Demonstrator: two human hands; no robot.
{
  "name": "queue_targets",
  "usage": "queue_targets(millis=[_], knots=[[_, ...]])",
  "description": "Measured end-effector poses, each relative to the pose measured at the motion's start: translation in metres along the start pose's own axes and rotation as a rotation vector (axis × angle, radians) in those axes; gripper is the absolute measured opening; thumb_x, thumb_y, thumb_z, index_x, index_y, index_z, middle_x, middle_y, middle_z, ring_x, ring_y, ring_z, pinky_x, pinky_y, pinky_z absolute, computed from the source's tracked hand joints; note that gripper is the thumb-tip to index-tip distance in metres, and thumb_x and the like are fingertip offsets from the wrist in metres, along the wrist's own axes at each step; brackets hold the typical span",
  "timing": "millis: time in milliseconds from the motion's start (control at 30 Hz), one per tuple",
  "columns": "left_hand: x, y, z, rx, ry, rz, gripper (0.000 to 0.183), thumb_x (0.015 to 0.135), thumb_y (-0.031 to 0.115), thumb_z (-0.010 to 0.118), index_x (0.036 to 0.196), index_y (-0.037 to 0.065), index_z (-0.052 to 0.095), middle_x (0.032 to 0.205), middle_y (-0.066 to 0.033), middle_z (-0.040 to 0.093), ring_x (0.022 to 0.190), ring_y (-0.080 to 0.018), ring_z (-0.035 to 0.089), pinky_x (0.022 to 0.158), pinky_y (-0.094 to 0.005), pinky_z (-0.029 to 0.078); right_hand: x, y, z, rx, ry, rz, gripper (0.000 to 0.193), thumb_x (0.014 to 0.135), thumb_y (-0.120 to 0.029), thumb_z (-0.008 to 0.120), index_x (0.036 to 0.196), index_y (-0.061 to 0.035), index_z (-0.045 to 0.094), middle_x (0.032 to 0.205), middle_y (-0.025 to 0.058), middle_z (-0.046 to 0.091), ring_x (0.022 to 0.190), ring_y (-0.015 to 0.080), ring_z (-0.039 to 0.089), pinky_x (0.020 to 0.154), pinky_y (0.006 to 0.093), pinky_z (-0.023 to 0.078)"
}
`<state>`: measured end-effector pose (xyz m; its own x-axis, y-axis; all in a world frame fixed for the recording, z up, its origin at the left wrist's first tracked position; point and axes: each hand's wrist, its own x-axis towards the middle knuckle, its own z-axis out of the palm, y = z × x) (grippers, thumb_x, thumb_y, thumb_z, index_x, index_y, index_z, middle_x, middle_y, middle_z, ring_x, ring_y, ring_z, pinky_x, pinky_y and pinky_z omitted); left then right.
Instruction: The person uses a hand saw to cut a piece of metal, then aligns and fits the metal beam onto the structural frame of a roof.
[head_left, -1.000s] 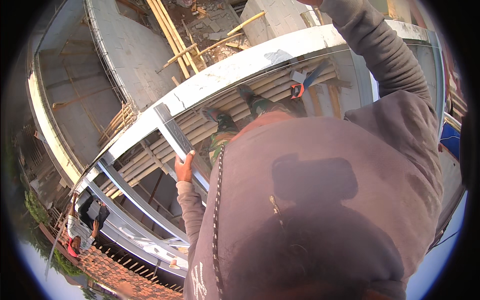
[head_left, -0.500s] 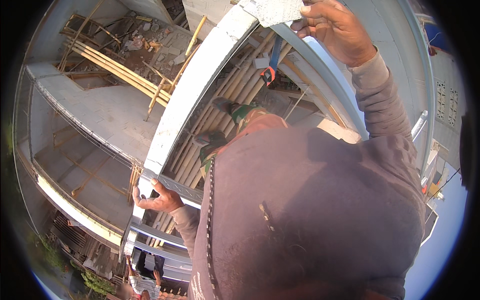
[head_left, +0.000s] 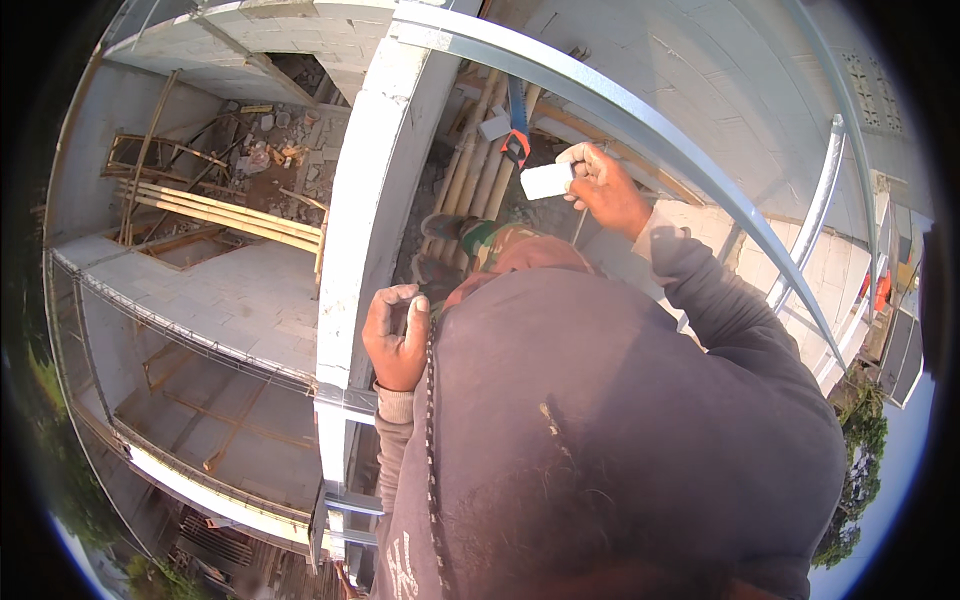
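My right hand (head_left: pixel 608 190) pinches a small white block piece (head_left: pixel 546 181) between thumb and fingers, out in front of my body. Just beyond it is a handsaw (head_left: pixel 515 148) with an orange and black handle and a blue blade, near the bamboo poles. My left hand (head_left: pixel 398 338) is raised beside the white wall top (head_left: pixel 352 220), its thumb and bent fingers apart with nothing seen between them. Whether it touches the wall I cannot tell.
Bamboo poles (head_left: pixel 487 150) lie below around my feet. A curved-looking metal channel (head_left: pixel 660 130) crosses ahead and to the right. Left of the wall, rubble (head_left: pixel 275 155) and more bamboo (head_left: pixel 220 212) lie at a lower level. Another pale block (head_left: pixel 495 127) is near the saw.
My right hand has come down and nearer with the white piece, away from the wall's far end. My left hand has lifted off the wall edge toward my body. The view has turned.
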<state>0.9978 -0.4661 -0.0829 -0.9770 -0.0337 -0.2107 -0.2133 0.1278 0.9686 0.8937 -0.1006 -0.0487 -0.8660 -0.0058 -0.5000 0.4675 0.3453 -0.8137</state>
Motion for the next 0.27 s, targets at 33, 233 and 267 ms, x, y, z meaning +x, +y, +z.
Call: queue_targets(millis=[33,233,267], knots=[[0.002,0.002,0.001,-0.040,-0.036,-0.023,0.015,0.100,0.006,0.071,0.113,-0.002,0.067,0.103,-0.0096,0.070,0.092,-0.0154,0.068,0.084,-0.0286,0.054,-0.007,0.016,-0.001,0.035,0.054,0.048,0.034,0.095,-0.005,0.057,0.130,-0.0023,0.055,0.106,0.0084,0.067,0.088,0.0129,0.063,0.073,0.0302,0.053],[0.030,0.022,0.010,-0.150,-0.220,-0.112,0.021,0.104,0.009,0.067,0.123,-0.001,0.064,0.111,-0.0093,0.071,0.105,-0.0175,0.070,0.097,-0.0320,0.056,-0.013,0.098,-0.007,0.215,0.276,0.242,0.038,0.093,-0.007,0.058,0.130,-0.0015,0.052,0.104,0.0131,0.064,0.085,0.0189,0.064,0.068,0.0336,0.055],[0.037,0.027,0.012,-0.153,-0.247,-0.118,0.022,0.105,0.010,0.066,0.125,-0.001,0.064,0.113,-0.0096,0.071,0.107,-0.0186,0.070,0.099,-0.0329,0.056,-0.012,0.103,-0.010,0.221,0.286,0.264,0.040,0.093,-0.008,0.060,0.131,-0.0024,0.052,0.107,0.0139,0.064,0.086,0.0201,0.065,0.069,0.0354,0.056]])
